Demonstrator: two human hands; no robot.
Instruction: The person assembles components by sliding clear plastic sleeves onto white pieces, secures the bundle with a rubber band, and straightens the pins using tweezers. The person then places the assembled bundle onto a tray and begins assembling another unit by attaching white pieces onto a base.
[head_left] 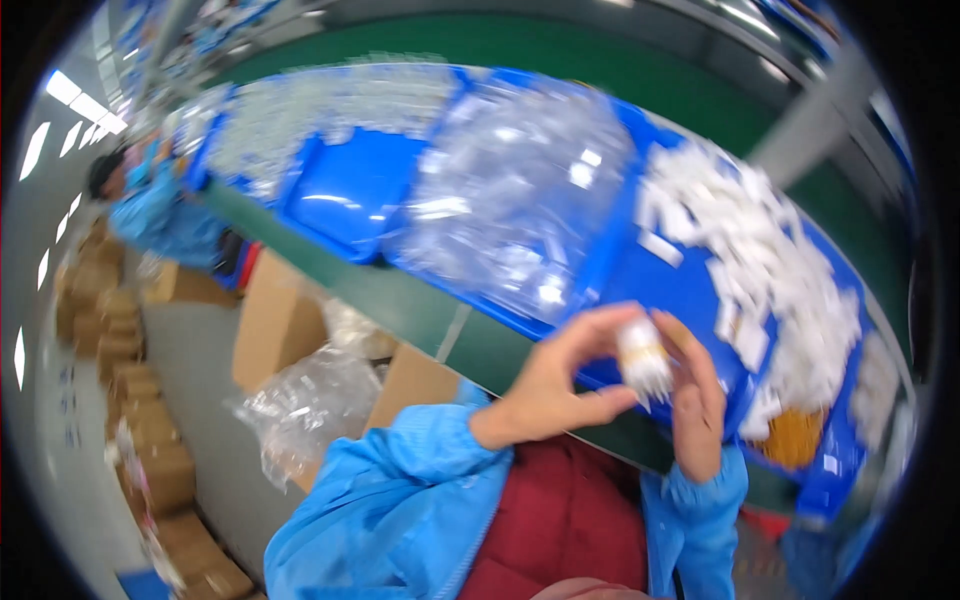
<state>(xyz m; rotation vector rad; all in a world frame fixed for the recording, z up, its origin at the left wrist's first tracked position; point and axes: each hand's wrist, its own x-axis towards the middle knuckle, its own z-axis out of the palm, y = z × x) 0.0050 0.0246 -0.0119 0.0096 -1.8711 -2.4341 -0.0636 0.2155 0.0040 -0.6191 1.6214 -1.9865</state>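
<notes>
Green tabletop (415, 308) carries blue trays (350, 195), apparently keeping parts (795, 265) sorted; left hand (550, 388) and right hand (700, 405) pinch a white bundle (643, 358), probably steadying it.

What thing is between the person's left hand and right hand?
In the head view, a small white bundle with a yellowish band is between the left hand and the right hand. The left holds it; the right's grip is unclear.

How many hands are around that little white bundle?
2. The left hand is at the left of the white bundle; the right hand is at its right. No other hand shows there, though the picture is blurred.
</notes>
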